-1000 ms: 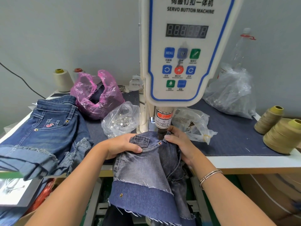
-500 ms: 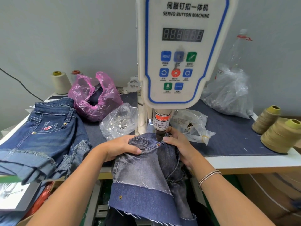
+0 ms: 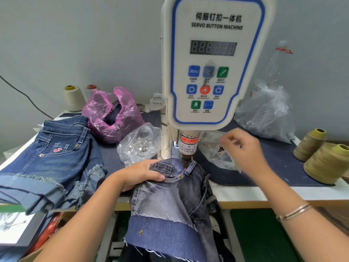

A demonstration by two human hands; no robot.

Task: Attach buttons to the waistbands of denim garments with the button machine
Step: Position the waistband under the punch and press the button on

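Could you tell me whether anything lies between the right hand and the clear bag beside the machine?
Nothing visible does: the right hand hovers directly over the clear bag, with only open air between them.

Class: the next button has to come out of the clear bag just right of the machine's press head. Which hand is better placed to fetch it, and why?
The right hand. It hovers over the clear bag, fingers curled, blurred. The left hand grips the grey denim shorts at the waistband under the press head.
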